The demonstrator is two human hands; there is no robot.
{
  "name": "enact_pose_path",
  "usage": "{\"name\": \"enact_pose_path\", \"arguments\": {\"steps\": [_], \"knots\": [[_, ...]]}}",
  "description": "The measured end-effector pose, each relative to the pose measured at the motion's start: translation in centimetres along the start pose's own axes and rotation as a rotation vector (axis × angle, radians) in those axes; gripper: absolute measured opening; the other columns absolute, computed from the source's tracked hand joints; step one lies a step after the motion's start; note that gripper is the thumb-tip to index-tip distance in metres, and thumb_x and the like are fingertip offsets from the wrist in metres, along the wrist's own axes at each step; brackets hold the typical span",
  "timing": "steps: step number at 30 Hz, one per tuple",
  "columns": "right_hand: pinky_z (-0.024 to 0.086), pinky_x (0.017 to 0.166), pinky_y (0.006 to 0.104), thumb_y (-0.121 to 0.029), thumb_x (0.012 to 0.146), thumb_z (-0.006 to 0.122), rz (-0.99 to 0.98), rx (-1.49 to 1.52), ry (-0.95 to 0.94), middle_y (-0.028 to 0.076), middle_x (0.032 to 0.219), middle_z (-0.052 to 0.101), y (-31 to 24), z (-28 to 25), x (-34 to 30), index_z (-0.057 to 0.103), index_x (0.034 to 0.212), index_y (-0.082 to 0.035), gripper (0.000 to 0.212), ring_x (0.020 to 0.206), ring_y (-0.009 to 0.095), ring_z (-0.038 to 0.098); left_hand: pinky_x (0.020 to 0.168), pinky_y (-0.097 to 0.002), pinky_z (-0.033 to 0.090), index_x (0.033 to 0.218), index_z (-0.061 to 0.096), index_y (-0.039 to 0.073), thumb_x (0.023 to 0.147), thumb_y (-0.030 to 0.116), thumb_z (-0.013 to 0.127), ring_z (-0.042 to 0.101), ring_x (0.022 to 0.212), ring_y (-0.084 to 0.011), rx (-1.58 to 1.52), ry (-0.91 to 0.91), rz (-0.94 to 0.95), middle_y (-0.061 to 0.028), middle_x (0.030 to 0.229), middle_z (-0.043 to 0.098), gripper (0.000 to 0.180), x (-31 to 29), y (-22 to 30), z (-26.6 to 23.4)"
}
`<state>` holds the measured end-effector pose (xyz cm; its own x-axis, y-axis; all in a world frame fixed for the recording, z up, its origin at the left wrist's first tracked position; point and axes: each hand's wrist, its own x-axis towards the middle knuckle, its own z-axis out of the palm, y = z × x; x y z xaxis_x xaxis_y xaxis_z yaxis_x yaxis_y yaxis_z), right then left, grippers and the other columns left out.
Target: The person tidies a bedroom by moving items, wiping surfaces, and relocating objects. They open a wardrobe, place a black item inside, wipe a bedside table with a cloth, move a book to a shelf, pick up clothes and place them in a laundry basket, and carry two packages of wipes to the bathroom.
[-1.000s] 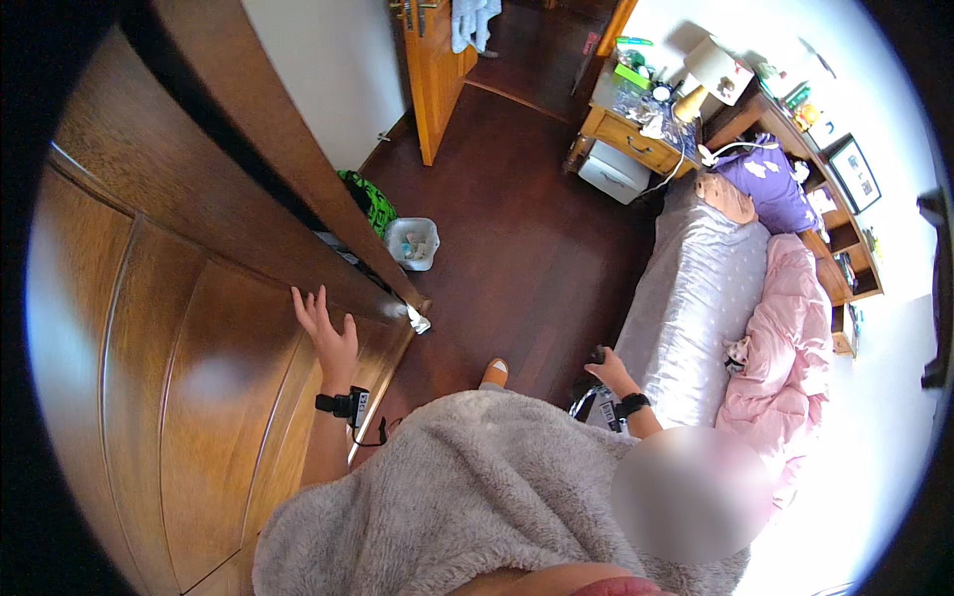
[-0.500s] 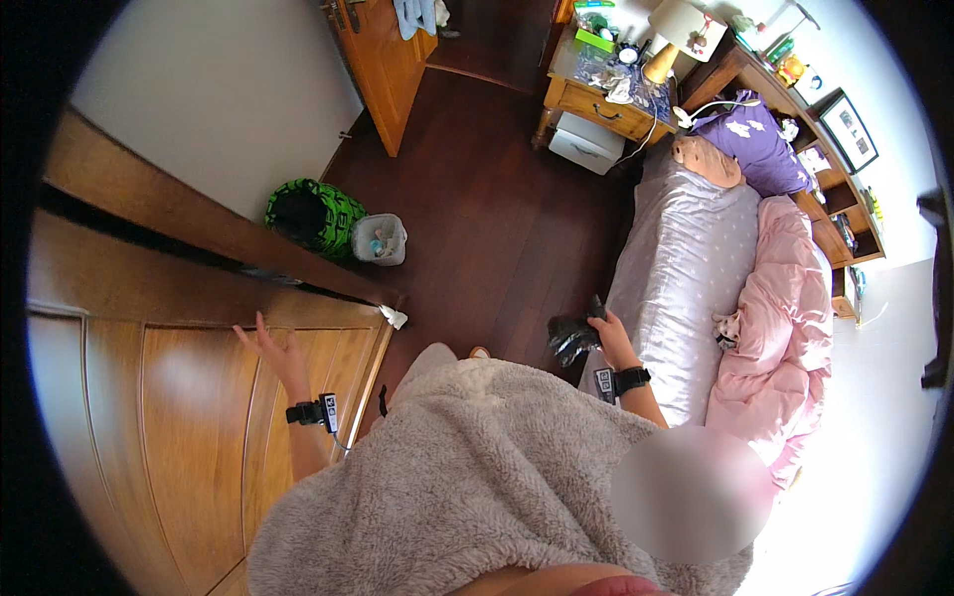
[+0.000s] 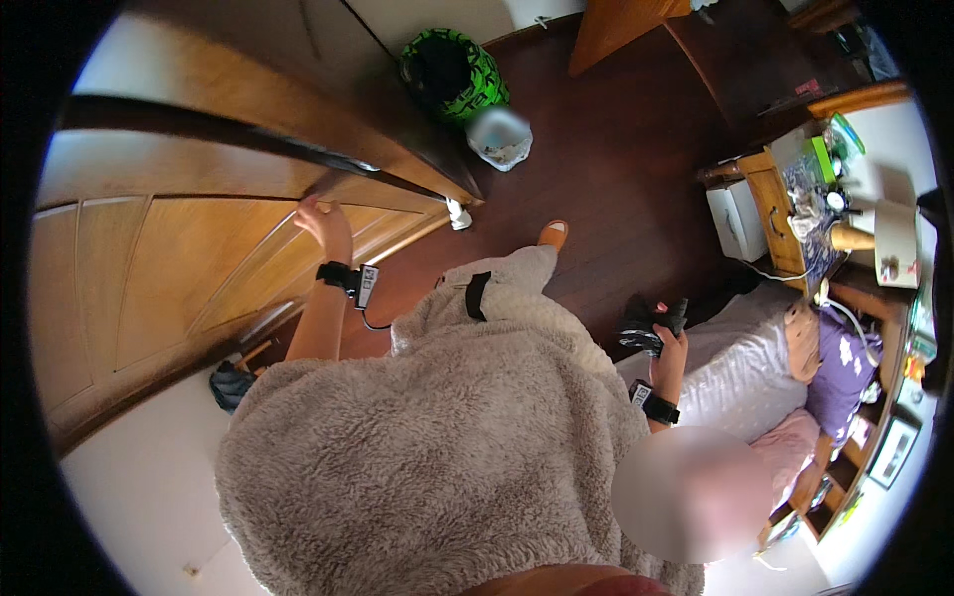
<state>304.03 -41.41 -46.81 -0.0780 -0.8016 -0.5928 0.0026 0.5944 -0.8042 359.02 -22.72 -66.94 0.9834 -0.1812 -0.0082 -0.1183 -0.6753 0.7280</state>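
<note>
My right hand (image 3: pixel 673 350) grips a crumpled, shiny black plastic bag (image 3: pixel 641 328) low beside the bed. My left hand (image 3: pixel 328 228) is raised in front of a panelled wooden wardrobe door (image 3: pixel 199 278). Its fingers are loosely bent and apart, with nothing seen in them; whether they touch the door I cannot tell. Each wrist wears a black strap with a small device. A white object (image 3: pixel 458 214) hangs at the far edge of the wardrobe door.
A green-and-black patterned bin (image 3: pixel 487 79) and a small white-lined bin (image 3: pixel 500 149) stand beyond the wardrobe. At right are a bed (image 3: pixel 735 348) and a wooden nightstand (image 3: pixel 775 219) with a lamp. An open door (image 3: pixel 616 30) stands at the far side.
My view has turned rightward, and one slippered foot now shows stepping forward. My left hand's spread fingers have bent. The black plastic bag stays in my right hand.
</note>
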Motion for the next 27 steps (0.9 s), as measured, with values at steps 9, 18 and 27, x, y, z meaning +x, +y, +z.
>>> {"name": "enact_pose_path", "arguments": {"steps": [9,18,27], "knots": [[0.056,0.067,0.0355,-0.006,0.092,0.053,0.072,0.026,-0.064,0.005,0.074,0.053,-9.9,-2.9,9.7,0.054,0.108,-0.004,0.017,0.065,0.016,0.055,0.077,-0.0337,0.05,0.102,0.056,-0.001,0.085,0.004,0.059,0.059,0.084,-0.0222,-0.134,0.381,-0.355,-0.0113,0.098,0.064,0.018,1.6,2.9,-0.5],[0.043,0.058,0.0233,-0.008,0.086,0.067,0.108,-0.404,-0.081,0.0,0.078,0.056,-20.4,-5.1,19.4,0.056,0.117,-0.003,0.034,0.066,0.01,0.054,0.082,-0.0333,0.049,0.101,0.058,-0.002,0.085,0.005,0.061,0.059,0.089,-0.0196,-0.261,0.387,-0.276,-0.0093,0.098,0.065,0.017,-1.4,7.8,3.5],[0.042,0.061,0.0241,-0.008,0.085,0.066,0.109,-0.624,-0.177,0.0,0.083,0.058,-28.5,-10.7,25.4,0.06,0.118,-0.002,0.035,0.07,0.011,0.054,0.097,-0.0321,0.041,0.131,0.046,0.0,0.085,0.002,0.058,0.051,0.116,-0.0223,-0.468,0.316,-0.352,-0.0116,0.13,0.052,0.047,-3.7,8.0,5.3]]}}
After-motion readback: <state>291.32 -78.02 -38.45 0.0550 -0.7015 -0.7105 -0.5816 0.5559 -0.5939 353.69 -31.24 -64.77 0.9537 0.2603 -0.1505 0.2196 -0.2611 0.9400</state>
